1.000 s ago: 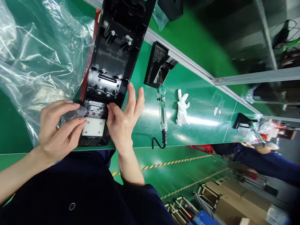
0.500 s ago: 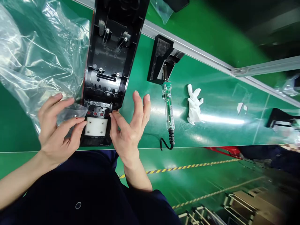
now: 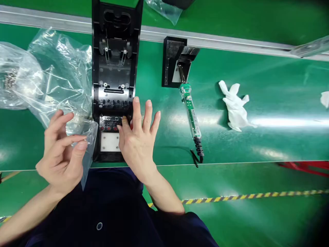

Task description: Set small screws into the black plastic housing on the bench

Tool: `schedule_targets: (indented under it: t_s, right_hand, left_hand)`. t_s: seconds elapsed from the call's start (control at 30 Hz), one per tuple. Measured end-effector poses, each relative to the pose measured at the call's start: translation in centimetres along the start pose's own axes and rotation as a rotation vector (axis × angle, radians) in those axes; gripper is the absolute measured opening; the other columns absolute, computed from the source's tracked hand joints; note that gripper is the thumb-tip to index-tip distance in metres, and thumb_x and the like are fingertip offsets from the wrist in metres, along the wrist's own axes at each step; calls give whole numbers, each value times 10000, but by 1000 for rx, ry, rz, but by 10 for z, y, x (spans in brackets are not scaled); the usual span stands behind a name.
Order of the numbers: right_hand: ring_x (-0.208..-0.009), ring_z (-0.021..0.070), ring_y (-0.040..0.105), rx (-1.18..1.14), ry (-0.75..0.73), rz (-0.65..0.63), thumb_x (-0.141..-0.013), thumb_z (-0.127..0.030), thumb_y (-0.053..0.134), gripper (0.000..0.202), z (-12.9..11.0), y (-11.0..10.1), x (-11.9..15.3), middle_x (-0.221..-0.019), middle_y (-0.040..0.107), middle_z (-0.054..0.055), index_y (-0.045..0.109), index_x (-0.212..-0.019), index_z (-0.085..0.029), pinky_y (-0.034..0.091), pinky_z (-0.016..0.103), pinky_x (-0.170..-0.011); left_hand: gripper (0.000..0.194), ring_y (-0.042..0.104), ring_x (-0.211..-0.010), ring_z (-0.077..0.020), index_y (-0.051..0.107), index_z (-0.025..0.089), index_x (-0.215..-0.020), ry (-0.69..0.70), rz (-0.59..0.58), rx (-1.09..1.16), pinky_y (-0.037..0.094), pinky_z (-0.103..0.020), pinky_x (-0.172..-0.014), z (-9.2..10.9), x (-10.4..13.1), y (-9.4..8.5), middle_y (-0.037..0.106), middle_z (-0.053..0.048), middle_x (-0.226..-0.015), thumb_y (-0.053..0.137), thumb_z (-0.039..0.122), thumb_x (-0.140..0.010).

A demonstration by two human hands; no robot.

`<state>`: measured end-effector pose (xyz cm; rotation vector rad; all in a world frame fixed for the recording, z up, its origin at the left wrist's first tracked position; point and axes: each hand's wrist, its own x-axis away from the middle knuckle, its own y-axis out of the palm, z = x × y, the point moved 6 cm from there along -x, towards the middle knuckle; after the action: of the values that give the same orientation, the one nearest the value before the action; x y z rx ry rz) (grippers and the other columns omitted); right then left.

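Note:
A long black plastic housing [image 3: 114, 73] lies lengthwise on the bench, its hollow inside facing up. Near its front end sits a white plate [image 3: 106, 141] with screws at its corners, partly covered by my right hand. Just behind the plate runs a row of red dots. My right hand [image 3: 138, 140], fingers spread, rests over the housing's right edge, thumb and index finger touching the part behind the plate. Left of the housing, my left hand [image 3: 64, 151] is raised with thumb and index finger pinched; whatever is between them is too small to name. A clear plastic bag [image 3: 89, 145] hangs behind those fingers.
A soldering iron [image 3: 190, 113] leans with its tip in a black stand [image 3: 171, 65]. Further right lies a crumpled white glove [image 3: 235, 106]. Clear plastic bags [image 3: 61, 75] cover the bench on the left, one holding small metal parts [image 3: 10, 80]. A metal rail [image 3: 218, 44] runs behind.
My left hand has drawn back from the white plate, leftward and down. My right hand's fingers have fanned out over the housing's edge. The camera view has turned.

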<state>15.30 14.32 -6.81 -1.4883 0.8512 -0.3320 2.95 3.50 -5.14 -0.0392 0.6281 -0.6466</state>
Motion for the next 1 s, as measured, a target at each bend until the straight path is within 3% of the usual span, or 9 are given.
schedule_targets:
  t_s: [0.53,0.6,0.8,0.9,1.0]
  right_hand:
    - [-1396,412,249,-6,-1,2,-976,-194,504,217,1,-3,6,-1485,322,156,692,-1052,-115,244,656,-1114]
    - [-1399,396,260,-83,14,66,-966,-186,522,191,3,-11,7,-1467,348,166,693,-1027,-125,241,646,-1120]
    - [-1406,345,279,-269,27,323,-972,-196,531,177,3,-34,12,-1408,409,200,680,-1036,-124,243,593,-1147]
    - [-1403,332,290,-324,37,393,-970,-186,526,175,3,-38,16,-1384,429,206,667,-1049,-118,246,580,-1150]
    - [-1385,325,324,-362,44,420,-967,-168,518,167,3,-38,20,-1348,457,214,658,-1033,-106,261,574,-1142]
  left_hand:
    - [351,491,-1303,-280,748,256,-1009,-87,-49,11,379,-598,-1130,0,2,1,628,-42,-1233,673,30,-752]
    - [298,511,-1290,-257,756,241,-979,-171,-49,84,420,-526,-1130,2,-1,2,635,-57,-1220,657,43,-780]
    - [98,562,-1232,-163,754,257,-834,-642,-70,374,483,-306,-1086,-8,-6,6,663,-39,-1169,669,270,-882]
    - [122,553,-1242,-149,753,258,-821,-701,-87,409,484,-275,-1076,-10,-7,7,664,-30,-1169,662,301,-890]
    - [125,549,-1247,-149,749,251,-826,-675,-92,392,479,-288,-1084,-12,-4,8,662,-30,-1177,650,275,-898]
